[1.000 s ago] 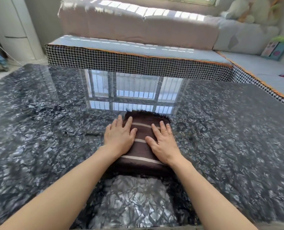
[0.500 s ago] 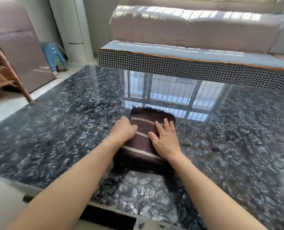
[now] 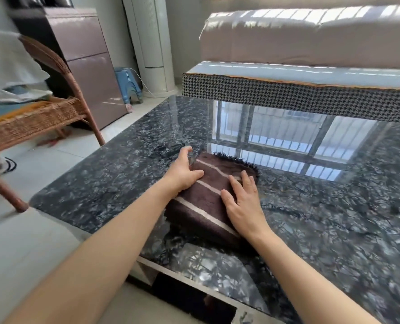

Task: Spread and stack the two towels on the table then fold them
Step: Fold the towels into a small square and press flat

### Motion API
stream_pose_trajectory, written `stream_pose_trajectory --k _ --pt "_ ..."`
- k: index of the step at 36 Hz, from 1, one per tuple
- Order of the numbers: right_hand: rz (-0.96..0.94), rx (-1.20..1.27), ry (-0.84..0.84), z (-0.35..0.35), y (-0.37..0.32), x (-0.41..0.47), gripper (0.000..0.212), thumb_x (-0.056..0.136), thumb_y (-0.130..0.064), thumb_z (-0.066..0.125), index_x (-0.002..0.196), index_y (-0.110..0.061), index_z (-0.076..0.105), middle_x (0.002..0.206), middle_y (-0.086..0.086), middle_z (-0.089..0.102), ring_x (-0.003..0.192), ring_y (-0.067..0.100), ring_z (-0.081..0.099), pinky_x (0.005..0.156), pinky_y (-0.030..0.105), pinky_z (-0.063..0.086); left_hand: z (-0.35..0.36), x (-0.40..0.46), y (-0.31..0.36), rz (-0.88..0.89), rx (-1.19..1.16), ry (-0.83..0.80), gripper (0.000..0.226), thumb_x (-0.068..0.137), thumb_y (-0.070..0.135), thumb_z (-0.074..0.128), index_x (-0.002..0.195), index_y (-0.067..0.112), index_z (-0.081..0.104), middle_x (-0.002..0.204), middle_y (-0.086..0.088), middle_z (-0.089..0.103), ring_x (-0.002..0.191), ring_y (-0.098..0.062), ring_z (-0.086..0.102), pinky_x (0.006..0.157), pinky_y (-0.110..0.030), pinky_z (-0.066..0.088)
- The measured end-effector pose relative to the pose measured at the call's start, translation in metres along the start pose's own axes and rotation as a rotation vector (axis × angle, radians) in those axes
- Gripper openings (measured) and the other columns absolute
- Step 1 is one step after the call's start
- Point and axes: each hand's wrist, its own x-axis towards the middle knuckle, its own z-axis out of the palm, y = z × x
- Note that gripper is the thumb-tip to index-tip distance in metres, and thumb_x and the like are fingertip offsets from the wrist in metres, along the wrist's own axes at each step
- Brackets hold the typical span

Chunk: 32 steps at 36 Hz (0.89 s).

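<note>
No legible text, labels, brands or numbers appear on any surface; the view is somewhat motion-blurred.

A home living room: a cushioned sofa (image 3: 311, 36) at one o'clock behind the glossy marble-patterned coffee table (image 3: 322, 218), a wicker chair (image 3: 37, 113) at ten, a standing air conditioner (image 3: 151, 43) at eleven.
</note>
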Motion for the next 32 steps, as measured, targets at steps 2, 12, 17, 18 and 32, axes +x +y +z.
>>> stream_pose_trajectory --k 2,12,17,18,32 --pt "-0.055 -0.058 -0.022 0.009 -0.005 -0.004 0.054 0.096 -0.038 0.04 0.146 -0.023 0.026 0.158 0.001 -0.001 0.145 0.017 -0.006 0.115 0.029 -0.003 -0.011 0.002 -0.012 0.105 0.248 0.069 0.067 0.091 0.017 0.054 0.145 0.031 0.016 0.136 -0.013 0.047 0.12 -0.031 0.049 0.099 -0.04 0.04" --pt "-0.3 -0.301 -0.225 0.059 -0.049 -0.009 0.065 0.09 -0.055 0.019 0.148 -0.031 0.006 0.158 0.002 -0.008 0.144 0.015 -0.01 0.115 0.031 -0.006 -0.075 0.004 -0.087 0.128 0.8 0.213 0.045 0.1 0.018 0.03 0.141 0.036 0.031 0.127 -0.01 0.042 0.105 -0.034 0.057 0.076 -0.042 0.047" --pt "-0.368 -0.347 -0.321 0.079 -0.07 -0.002 0.06 0.094 -0.054 0.02 0.148 -0.033 0.002 0.157 0.001 -0.01 0.144 0.015 -0.01 0.117 0.033 -0.006 -0.108 -0.001 -0.116 0.081 0.87 0.239 0.049 0.099 0.014 0.03 0.143 0.033 0.028 0.13 -0.007 0.039 0.107 -0.033 0.055 0.075 -0.041 0.045" --pt "-0.38 -0.352 -0.332 0.082 -0.073 -0.001 0.06 0.095 -0.053 0.021 0.148 -0.033 0.002 0.157 0.001 -0.01 0.145 0.015 -0.01 0.117 0.033 -0.006 -0.113 -0.001 -0.119 0.078 0.877 0.245 0.049 0.099 0.013 0.031 0.143 0.032 0.028 0.129 -0.007 0.039 0.107 -0.032 0.056 0.075 -0.041 0.045" --pt "-0.438 -0.328 -0.377 0.129 -0.115 0.02 0.059 0.097 -0.047 0.027 0.148 -0.029 0.004 0.158 0.004 -0.007 0.145 0.02 -0.005 0.118 0.035 -0.002 -0.163 0.009 -0.161 0.033 0.84 0.291 0.052 0.095 0.007 0.032 0.142 0.029 0.033 0.132 -0.004 0.041 0.115 -0.025 0.054 0.083 -0.045 0.049"
